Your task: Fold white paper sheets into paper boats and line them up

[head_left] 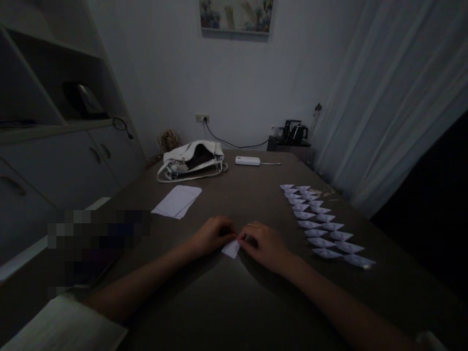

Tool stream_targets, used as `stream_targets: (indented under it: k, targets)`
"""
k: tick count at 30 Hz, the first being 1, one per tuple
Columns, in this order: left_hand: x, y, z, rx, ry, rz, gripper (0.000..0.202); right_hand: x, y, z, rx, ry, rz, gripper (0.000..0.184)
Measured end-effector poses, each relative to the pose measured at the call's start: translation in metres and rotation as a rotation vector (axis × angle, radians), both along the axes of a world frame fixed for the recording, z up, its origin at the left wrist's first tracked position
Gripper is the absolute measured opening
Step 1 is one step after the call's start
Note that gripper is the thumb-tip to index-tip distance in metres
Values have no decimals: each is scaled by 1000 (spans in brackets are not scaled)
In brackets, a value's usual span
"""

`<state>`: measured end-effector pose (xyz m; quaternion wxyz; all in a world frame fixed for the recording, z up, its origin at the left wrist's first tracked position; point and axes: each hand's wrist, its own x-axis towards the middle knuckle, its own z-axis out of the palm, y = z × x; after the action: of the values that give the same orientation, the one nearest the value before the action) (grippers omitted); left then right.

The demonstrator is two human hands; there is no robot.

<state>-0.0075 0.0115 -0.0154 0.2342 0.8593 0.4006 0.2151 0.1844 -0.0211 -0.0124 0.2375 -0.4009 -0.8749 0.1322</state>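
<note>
A small folded piece of white paper [231, 248] is between my two hands, low over the middle of the table. My left hand [215, 235] pinches its upper left side with thumb and fingertips. From the other side, my right hand [263, 243] grips the paper near its top corner. The fingertips of both hands nearly meet there, and they hide the paper's upper part. To the right stand two rows of folded paper boats [317, 242]. A stack of white paper sheets [178, 202] lies to the left, beyond my left forearm.
On the dark table [248, 204], a white handbag [193, 157] sits at the far left. Near the back edge lies a white power bank [247, 161] with a strap. Behind the table, a black kettle [298, 132] stands on a small cabinet. A white curtain [369, 97] hangs at right.
</note>
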Motion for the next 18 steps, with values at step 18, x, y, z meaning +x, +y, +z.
stream_targets:
  k: [18]
  targets:
    - [-2, -1, 1, -8, -16, -22, 10, 6, 3, 5, 10, 55, 2, 6]
